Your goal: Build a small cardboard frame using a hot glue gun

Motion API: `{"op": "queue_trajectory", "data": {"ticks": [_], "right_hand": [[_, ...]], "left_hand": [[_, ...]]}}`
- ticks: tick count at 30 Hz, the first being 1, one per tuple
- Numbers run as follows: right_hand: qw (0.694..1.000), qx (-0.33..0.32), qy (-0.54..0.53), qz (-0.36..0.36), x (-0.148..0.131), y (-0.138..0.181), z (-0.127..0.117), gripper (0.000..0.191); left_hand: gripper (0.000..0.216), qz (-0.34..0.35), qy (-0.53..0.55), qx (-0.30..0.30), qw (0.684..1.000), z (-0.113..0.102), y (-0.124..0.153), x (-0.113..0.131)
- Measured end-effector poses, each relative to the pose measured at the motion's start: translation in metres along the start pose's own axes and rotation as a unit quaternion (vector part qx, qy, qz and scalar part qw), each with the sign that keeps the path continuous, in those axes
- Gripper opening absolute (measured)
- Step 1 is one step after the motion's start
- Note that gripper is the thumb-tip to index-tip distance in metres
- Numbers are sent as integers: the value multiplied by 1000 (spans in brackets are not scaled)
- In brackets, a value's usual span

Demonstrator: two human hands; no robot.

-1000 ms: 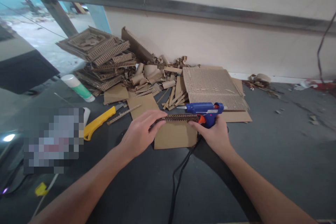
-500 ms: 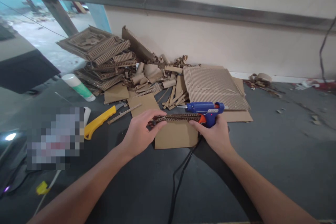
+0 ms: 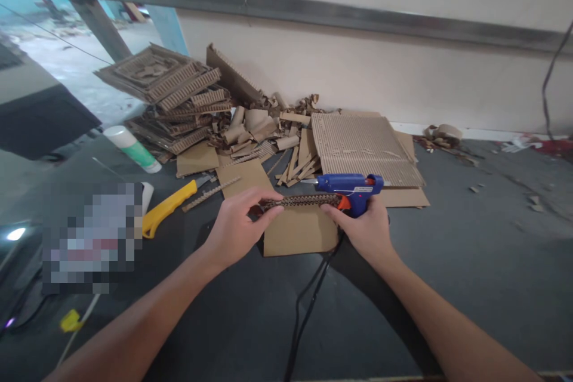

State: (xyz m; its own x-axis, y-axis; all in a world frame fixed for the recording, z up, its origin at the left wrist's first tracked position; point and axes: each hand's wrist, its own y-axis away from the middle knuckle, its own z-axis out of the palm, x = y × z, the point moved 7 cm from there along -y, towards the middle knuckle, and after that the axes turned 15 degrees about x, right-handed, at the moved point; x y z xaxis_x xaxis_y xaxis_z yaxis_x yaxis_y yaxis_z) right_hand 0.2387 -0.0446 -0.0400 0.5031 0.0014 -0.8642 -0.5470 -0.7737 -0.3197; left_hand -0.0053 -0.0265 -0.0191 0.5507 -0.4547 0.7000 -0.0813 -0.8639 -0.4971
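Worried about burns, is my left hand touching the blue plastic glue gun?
Apart: the head view shows a clear gap between your left hand and the glue gun.

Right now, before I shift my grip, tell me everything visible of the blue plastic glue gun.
The blue, plastic-looking glue gun has a pale, tapered nozzle pointing left, an orange trigger, a white label and a small red light on its side. The right hand grips its handle, partly hiding it, with the barrel roughly level. The trigger sits by the right end of the brown corrugated cardboard strips; whether they touch is unclear. A black cord below appears to be its lead.
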Motion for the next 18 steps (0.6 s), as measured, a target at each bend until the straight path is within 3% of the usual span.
{"op": "queue_trajectory", "data": {"ticks": [7,12,18], "right_hand": [[1000,2,-10,9,-1,0,0,46],[1000,11,-15,23,1,-1,0,46],[999,10,-20,22,2,0,0,47]], "left_hand": [[18,-38,13,4,999,2,0,-6],[28,-113,93,8,989,5,0,-14],[31,-135,88,-53,986,15,6,-15]]}}
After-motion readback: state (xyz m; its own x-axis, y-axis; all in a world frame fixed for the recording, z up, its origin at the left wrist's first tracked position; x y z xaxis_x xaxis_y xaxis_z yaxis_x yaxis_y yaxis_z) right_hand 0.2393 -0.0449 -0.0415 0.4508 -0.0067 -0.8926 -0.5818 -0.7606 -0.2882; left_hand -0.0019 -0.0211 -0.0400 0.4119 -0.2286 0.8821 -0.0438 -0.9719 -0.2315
